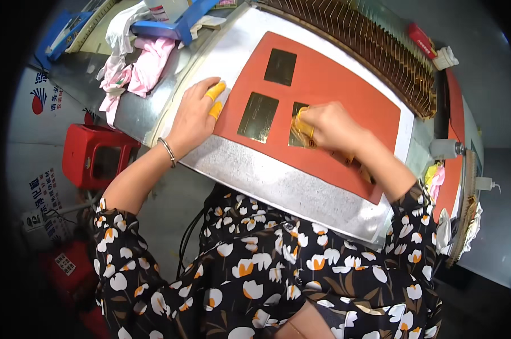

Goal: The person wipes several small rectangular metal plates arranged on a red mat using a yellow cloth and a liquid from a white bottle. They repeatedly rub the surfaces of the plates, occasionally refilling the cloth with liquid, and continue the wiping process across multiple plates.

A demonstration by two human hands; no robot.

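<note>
At the far left, a red plastic stool (97,156) stood on the floor below the bench edge, and pink and white cloths (135,68) lay heaped on the grey metal bench top above it, beside a blue plastic tray (173,25). Nothing lay between the hands and the work.

The left hand (194,116), with a thin bracelet at the wrist and yellow finger guards on two fingers, rested flat and spread on the silvery plate (267,175), its fingertips touching the left edge of the flat orange-red rubber mat (334,85). It held nothing.

The mat had square cut-outs, each showing a shiny gold-coloured foil square (258,117); one sat just right of the left hand, another farther up. The right hand (329,127), also wearing yellow guards, was curled narrowly over the third foil square (297,121), fingertips pinching at it, largely hiding it.

Further right, a long rack of gold-brown slotted strips (374,45) ran along the back edge of the bench.
</note>
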